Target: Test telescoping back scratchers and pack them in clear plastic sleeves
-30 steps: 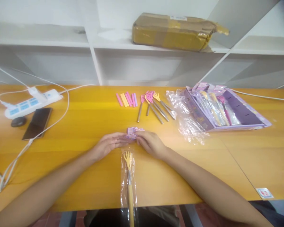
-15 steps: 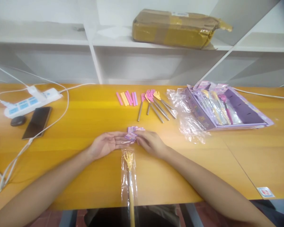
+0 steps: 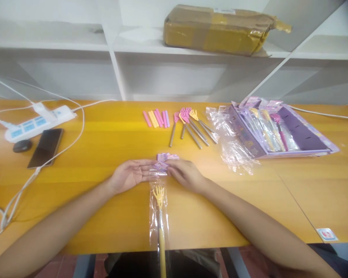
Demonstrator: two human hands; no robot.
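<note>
A small purple printed card [image 3: 161, 166] is between my hands, at the top of a clear plastic sleeve [image 3: 152, 212]. Inside the sleeve lies a yellow hand-shaped back scratcher [image 3: 159, 197], its handle reaching past the table's front edge. My left hand [image 3: 129, 175] has its fingers stretched out flat against the card's left side. The fingertips of my right hand [image 3: 187, 174] pinch the card's right edge; the thumb shows partly. Just behind the card lie more purple cards [image 3: 162, 156], partly hidden by my right fingers.
Pink, yellow and purple tubes [image 3: 156, 119] and several back scratchers [image 3: 193, 125] lie farther back. At right are clear bags [image 3: 234, 154] and a purple box [image 3: 304, 133] with bagged scratchers. A power strip [image 3: 40, 123], phone [image 3: 45, 148] and cables are left. A taped carton [image 3: 217, 31] sits on the shelf.
The view has shifted slightly. My hands stay almost still at the card and sleeve; nothing has visibly been let go or picked up.
</note>
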